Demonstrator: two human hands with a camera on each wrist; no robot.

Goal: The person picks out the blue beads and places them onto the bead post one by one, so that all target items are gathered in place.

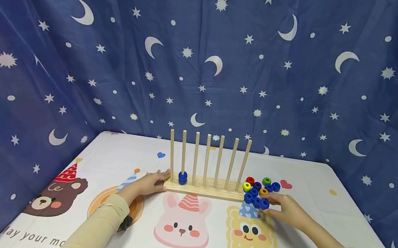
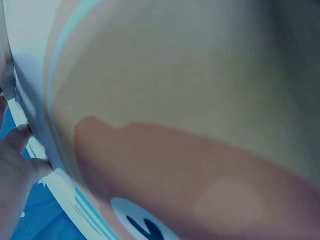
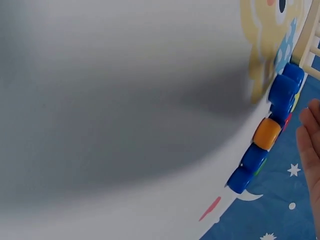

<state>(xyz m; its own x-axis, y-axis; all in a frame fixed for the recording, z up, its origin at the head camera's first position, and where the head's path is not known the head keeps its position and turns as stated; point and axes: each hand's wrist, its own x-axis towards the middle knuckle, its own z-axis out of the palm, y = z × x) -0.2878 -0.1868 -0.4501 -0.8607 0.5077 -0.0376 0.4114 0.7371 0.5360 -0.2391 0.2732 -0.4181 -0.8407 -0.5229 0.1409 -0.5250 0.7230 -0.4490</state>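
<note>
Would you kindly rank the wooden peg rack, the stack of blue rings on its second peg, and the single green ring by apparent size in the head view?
1. wooden peg rack, largest by far.
2. stack of blue rings.
3. green ring, slightly smaller than the stack.

- A peg rack stands near the middle of the counter, its pegs in a row running left to right.
- Stacked rings sit on the second peg from the left.
- A cluster of loose rings lies on the counter just right of the rack.
- The left hand rests at the rack's left end, touching its base.
- The right hand lies right of the cluster, its fingers at the nearest rings.
- A curtain hangs behind the counter.
</note>
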